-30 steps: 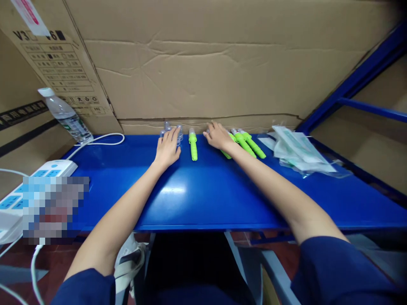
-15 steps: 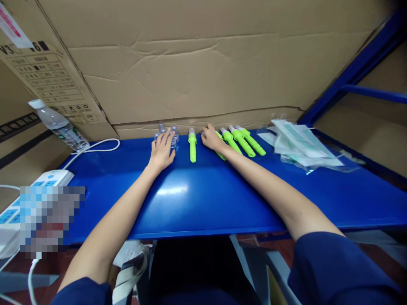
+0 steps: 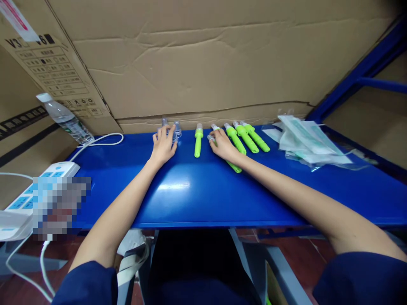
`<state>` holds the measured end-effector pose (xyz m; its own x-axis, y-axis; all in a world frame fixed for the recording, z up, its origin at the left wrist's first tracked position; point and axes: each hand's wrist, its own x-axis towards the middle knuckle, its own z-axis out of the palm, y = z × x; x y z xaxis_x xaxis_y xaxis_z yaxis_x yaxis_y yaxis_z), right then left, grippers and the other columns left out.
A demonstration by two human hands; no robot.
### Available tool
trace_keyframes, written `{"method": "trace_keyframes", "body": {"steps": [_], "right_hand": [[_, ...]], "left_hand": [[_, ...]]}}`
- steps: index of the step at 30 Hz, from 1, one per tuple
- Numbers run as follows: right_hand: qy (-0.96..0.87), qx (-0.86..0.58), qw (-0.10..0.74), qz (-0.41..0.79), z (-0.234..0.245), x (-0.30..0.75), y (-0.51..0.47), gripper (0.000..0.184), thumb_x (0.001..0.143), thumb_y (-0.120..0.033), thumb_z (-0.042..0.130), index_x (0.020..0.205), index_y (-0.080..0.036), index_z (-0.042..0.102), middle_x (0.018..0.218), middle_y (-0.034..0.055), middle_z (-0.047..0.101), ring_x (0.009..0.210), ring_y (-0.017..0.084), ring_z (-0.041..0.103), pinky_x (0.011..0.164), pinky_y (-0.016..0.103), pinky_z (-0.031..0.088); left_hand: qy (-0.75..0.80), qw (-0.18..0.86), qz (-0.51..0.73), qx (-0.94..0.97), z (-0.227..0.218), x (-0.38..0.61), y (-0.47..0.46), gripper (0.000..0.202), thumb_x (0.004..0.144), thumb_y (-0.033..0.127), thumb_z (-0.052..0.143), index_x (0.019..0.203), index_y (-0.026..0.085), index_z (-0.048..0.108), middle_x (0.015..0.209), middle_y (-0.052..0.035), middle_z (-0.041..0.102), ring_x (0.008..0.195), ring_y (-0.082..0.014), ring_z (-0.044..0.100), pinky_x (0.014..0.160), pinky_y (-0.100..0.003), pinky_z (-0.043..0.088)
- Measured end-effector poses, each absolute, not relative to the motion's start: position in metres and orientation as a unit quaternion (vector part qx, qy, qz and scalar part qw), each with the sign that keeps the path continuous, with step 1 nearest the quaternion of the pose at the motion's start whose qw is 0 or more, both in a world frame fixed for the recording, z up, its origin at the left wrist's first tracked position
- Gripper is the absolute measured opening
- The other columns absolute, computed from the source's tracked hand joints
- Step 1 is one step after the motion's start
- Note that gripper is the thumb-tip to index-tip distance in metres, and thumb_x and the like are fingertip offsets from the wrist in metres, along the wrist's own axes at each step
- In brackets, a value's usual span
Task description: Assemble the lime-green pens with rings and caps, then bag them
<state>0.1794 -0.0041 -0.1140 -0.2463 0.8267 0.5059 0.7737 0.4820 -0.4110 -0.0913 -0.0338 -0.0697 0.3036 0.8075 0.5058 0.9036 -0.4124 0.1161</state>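
Note:
My left hand rests with fingers spread over a cluster of small clear plastic caps, partly covering them. My right hand is closed around a bright green stick with a clear cap; its green end sticks out below the palm and its cap shows by the fingertips. Another capped green stick lies alone between my hands, cap pointing to the back. Right of my right hand, several more green sticks lie side by side at a slant, one partly behind the fingers.
Flat plastic-bagged packets lie on the blue table at right. A water bottle, a white cable and a power strip are at left, beside a blurred-out patch. Cardboard stands along the back.
My right hand has drawn a green stick slightly toward me and right, away from the others. My left hand stays over the caps. The whole view has shifted slightly.

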Motion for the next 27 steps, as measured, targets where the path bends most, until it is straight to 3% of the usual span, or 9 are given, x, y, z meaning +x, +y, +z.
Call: {"method": "trace_keyframes", "body": {"steps": [7,12,19,23,27], "right_hand": [[-0.777,-0.522,0.352,0.031,-0.106,0.177,-0.032,0.018,0.091,-0.027,0.047,0.100,-0.016,0.058,0.112,0.0188,0.061,0.106,0.031,0.062,0.104,0.050,0.049],[-0.763,-0.570,0.303,-0.019,-0.085,0.168,-0.057,0.035,0.101,-0.030,0.033,0.098,-0.014,0.064,0.118,0.0201,0.065,0.108,0.033,0.063,0.097,0.048,0.051],[-0.764,-0.588,0.253,-0.084,-0.068,0.171,-0.073,0.036,0.102,-0.032,0.037,0.109,-0.012,0.065,0.117,0.0214,0.069,0.112,0.037,0.063,0.092,0.048,0.051],[-0.777,-0.596,0.198,-0.054,-0.074,0.175,-0.075,0.031,0.099,-0.030,0.044,0.116,-0.012,0.062,0.118,0.0233,0.069,0.108,0.038,0.065,0.086,0.048,0.052],[-0.791,-0.592,0.150,-0.029,-0.074,0.176,-0.078,0.034,0.099,-0.032,0.045,0.124,-0.014,0.059,0.121,0.0210,0.068,0.105,0.037,0.068,0.082,0.047,0.054]], "left_hand": [[-0.483,0.053,-0.328,-0.810,-0.076,-0.104,-0.014,0.029,0.091,0.016,0.055,0.120,0.017,0.058,0.127,-0.0174,0.054,0.123,-0.0287,0.057,0.108,-0.047,0.048],[-0.492,0.029,-0.321,-0.809,-0.069,-0.106,-0.020,0.025,0.094,0.026,0.057,0.115,0.014,0.058,0.120,-0.0171,0.063,0.114,-0.0283,0.063,0.105,-0.044,0.050],[-0.553,0.006,-0.308,-0.774,-0.063,-0.099,-0.031,0.032,0.092,0.042,0.058,0.112,0.017,0.058,0.096,-0.0110,0.070,0.090,-0.0278,0.069,0.088,-0.042,0.055],[-0.539,-0.006,-0.299,-0.787,-0.061,-0.100,-0.029,0.037,0.091,0.038,0.057,0.120,0.015,0.056,0.099,-0.0120,0.070,0.090,-0.0269,0.069,0.088,-0.041,0.056],[-0.493,-0.008,-0.234,-0.838,-0.061,-0.104,-0.024,0.052,0.087,0.031,0.058,0.135,0.012,0.054,0.110,-0.0130,0.067,0.099,-0.0250,0.067,0.098,-0.040,0.054]]}}
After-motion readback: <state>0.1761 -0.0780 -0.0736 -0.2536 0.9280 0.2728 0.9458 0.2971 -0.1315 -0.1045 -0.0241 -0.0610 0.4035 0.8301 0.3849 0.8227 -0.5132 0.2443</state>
